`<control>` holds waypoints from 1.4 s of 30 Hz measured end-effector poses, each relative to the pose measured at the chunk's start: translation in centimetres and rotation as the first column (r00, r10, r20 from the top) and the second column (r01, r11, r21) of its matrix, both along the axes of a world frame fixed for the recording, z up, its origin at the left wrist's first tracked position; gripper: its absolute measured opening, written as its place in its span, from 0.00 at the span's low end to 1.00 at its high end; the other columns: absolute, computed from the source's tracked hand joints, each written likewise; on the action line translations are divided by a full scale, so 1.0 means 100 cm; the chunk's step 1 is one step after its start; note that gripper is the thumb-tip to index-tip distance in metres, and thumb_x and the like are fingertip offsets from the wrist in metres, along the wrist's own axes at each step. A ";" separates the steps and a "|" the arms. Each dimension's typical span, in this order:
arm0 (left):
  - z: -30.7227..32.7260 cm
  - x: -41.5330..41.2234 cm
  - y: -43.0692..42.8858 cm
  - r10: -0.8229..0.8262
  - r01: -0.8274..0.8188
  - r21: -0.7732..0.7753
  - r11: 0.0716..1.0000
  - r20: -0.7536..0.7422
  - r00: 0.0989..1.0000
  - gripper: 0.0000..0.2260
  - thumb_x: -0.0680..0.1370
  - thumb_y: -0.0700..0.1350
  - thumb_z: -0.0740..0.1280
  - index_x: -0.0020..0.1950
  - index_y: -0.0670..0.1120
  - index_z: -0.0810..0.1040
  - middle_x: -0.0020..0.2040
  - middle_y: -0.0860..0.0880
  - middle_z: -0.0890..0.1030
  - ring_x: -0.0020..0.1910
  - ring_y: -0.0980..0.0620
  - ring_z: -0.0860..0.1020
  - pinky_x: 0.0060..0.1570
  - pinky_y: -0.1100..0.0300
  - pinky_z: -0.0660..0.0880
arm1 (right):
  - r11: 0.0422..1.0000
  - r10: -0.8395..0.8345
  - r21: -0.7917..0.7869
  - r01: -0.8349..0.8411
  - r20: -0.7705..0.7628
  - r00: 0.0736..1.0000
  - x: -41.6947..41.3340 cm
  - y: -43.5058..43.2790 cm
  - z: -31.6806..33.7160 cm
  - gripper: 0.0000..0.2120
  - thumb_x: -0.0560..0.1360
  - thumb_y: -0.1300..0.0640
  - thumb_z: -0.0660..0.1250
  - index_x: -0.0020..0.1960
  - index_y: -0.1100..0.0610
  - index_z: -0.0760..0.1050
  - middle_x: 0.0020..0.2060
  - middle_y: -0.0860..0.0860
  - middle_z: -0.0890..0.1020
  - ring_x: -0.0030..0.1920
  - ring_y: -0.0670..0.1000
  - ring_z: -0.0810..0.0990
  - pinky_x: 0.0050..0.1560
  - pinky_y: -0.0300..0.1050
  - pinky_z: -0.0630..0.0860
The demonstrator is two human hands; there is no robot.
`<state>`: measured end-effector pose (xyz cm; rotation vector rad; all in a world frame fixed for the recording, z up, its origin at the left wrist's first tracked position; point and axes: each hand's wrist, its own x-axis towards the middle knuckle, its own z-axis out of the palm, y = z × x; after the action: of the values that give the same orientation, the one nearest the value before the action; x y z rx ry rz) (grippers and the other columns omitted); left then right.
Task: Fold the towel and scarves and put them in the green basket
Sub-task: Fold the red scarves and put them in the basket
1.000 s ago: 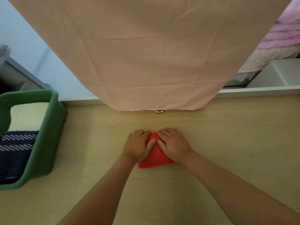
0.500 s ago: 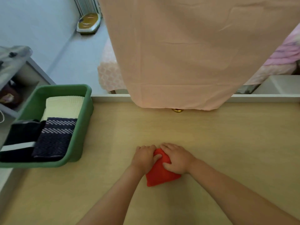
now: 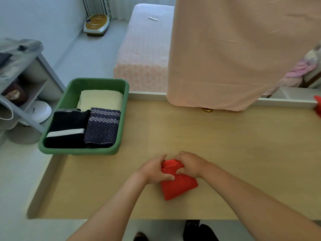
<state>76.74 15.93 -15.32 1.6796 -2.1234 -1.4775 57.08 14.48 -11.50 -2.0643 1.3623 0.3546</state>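
Centrally, folded red cloth scarf (image 3: 179,186) clutched by left hand (image 3: 153,169) and right hand (image 3: 192,164), green plastic basket (image 3: 78,151) at ten o'clock, peach fabric sheet (image 3: 234,58) at one o'clock.

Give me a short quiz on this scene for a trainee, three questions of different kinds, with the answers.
1. True or false: the folded red scarf, gripped by the left hand and the right hand, already lies in the green plastic basket.
2. How many folded cloths lie in the basket? A two, B three, C five.
3. Which cloth lies at the basket's far end?
Key: 1 false, it is on the light wooden table; 2 B; 3 the cream waffle-weave towel.
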 end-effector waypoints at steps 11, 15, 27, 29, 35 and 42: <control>0.052 0.018 -0.048 0.067 -0.055 -0.782 0.621 -0.018 0.998 0.11 0.64 0.50 0.68 0.45 0.50 0.79 0.50 0.53 0.77 0.50 0.49 0.72 0.48 0.54 0.68 | 0.694 0.014 -0.719 -0.028 -0.026 1.000 0.019 -0.022 0.041 0.24 0.66 0.43 0.65 0.59 0.50 0.77 0.44 0.48 0.77 0.46 0.55 0.77 0.49 0.51 0.69; 0.026 0.019 -0.036 -0.045 0.126 -0.685 0.718 0.135 0.990 0.17 0.64 0.47 0.67 0.53 0.49 0.76 0.54 0.52 0.76 0.53 0.48 0.73 0.49 0.53 0.72 | 0.606 0.022 -0.782 -0.143 -0.163 0.986 0.022 -0.019 0.018 0.10 0.66 0.54 0.69 0.46 0.53 0.74 0.42 0.53 0.72 0.43 0.58 0.72 0.45 0.53 0.66; -0.022 0.024 -0.008 -0.263 0.438 -0.486 0.756 0.387 0.884 0.11 0.65 0.57 0.65 0.41 0.53 0.74 0.42 0.52 0.74 0.44 0.49 0.71 0.42 0.55 0.68 | 0.904 -0.160 -0.344 0.254 0.277 0.947 0.025 0.010 -0.027 0.09 0.74 0.47 0.66 0.48 0.50 0.71 0.40 0.48 0.78 0.41 0.54 0.78 0.41 0.48 0.71; -0.015 0.022 -0.007 -0.242 0.410 -0.459 0.788 0.381 0.892 0.14 0.71 0.59 0.58 0.40 0.51 0.76 0.41 0.52 0.75 0.45 0.50 0.70 0.47 0.55 0.70 | 0.818 -0.135 -0.528 0.227 0.209 0.969 0.028 0.005 -0.036 0.13 0.73 0.48 0.69 0.55 0.51 0.74 0.48 0.49 0.78 0.48 0.54 0.78 0.47 0.50 0.74; -0.003 0.012 -0.015 0.082 -0.006 -0.634 0.773 0.091 0.992 0.13 0.76 0.46 0.53 0.53 0.49 0.76 0.49 0.49 0.78 0.49 0.47 0.74 0.50 0.51 0.75 | 0.858 -0.057 -0.503 0.103 0.106 0.993 0.026 0.006 -0.069 0.37 0.72 0.47 0.71 0.77 0.52 0.61 0.77 0.55 0.63 0.76 0.57 0.63 0.68 0.55 0.69; -0.037 0.009 -0.003 0.083 0.075 -0.470 0.880 0.309 0.947 0.32 0.78 0.62 0.46 0.81 0.53 0.48 0.81 0.50 0.45 0.79 0.50 0.44 0.77 0.52 0.49 | 0.867 -0.017 -0.494 0.062 0.095 0.995 0.022 0.013 -0.086 0.36 0.74 0.40 0.56 0.78 0.56 0.59 0.77 0.58 0.63 0.76 0.59 0.62 0.70 0.57 0.70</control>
<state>77.66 15.65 -19.05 1.8033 -2.3709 -0.6109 59.27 15.75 -20.05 -2.4217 1.5589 -0.1273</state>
